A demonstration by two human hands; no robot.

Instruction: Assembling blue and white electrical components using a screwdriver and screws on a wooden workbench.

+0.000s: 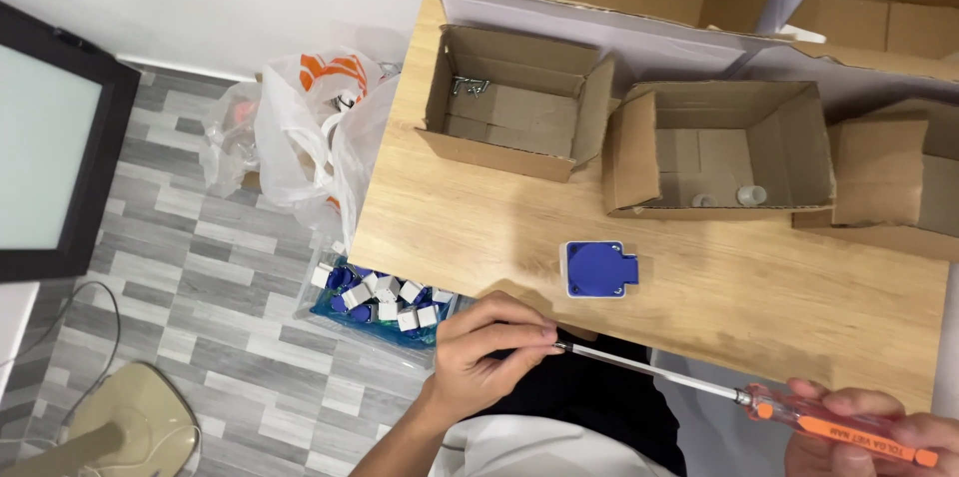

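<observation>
Long screwdriver (699,392) held across the lower frame, just off the near edge of the wooden surface (479,227). Right hand (879,432) wrapped shut around the orange translucent handle; left hand (489,347) pinched shut at the tip end of the thin metal shaft, what sits between those fingertips too small to tell. Probably light, rigid and unbending, with a smooth plastic handle that may slip in a loose hold; best taken at the handle, the narrow shaft offering little purchase. Tip likely sharp enough to scratch.

Relative to the screwdriver: blue-and-white plug socket (600,268) lying flat on the surface just beyond the shaft, apart from both hands. Farther beyond, open cardboard boxes (514,102), one with a few screws (468,85) inside. To the left past the tip, on the floor, a clear tray of blue and white parts (385,302) and a white plastic bag (305,127).
</observation>
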